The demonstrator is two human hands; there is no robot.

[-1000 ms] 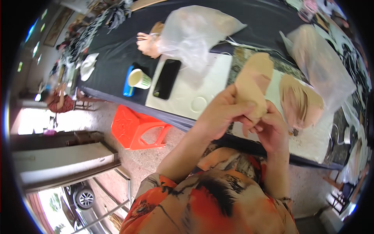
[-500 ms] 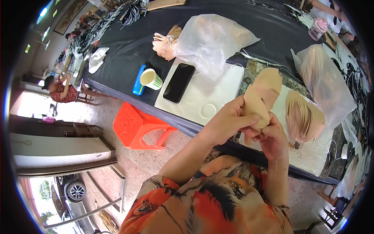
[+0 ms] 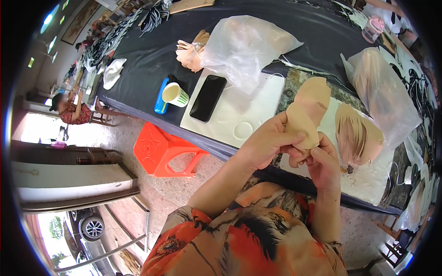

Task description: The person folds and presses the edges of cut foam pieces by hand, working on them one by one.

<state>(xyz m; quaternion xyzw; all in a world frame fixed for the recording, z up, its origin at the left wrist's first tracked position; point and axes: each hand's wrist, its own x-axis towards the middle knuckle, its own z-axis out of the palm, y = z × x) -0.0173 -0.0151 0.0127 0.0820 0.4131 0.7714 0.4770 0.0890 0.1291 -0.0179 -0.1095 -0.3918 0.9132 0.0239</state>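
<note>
Between my two hands is a thin tan leather-like piece [image 3: 301, 122], with a wider part of the same colour reaching up behind it. My left hand [image 3: 271, 142] pinches its lower left side, thumb on top. My right hand [image 3: 324, 161] grips the bottom edge with thumb and fingers pressed together. Some fingertips are hidden behind the piece. To the right of my right hand, a fanned stack of similar tan pieces [image 3: 357, 135] lies on a white board [image 3: 368, 184].
Left on the table are a second white board [image 3: 230, 122], a black phone [image 3: 208, 98], a paper cup [image 3: 176, 94] and a blue object [image 3: 161, 95]. Plastic bags [image 3: 248, 48] and a tied tan bundle [image 3: 193, 50] lie behind. A red stool [image 3: 161, 149] stands beside the table; a person [image 3: 76, 110] sits farther off.
The piece's upper layer has shifted slightly and its lower edge looks more curled between my fingers. Both hands keep their grip. The view has moved a little.
</note>
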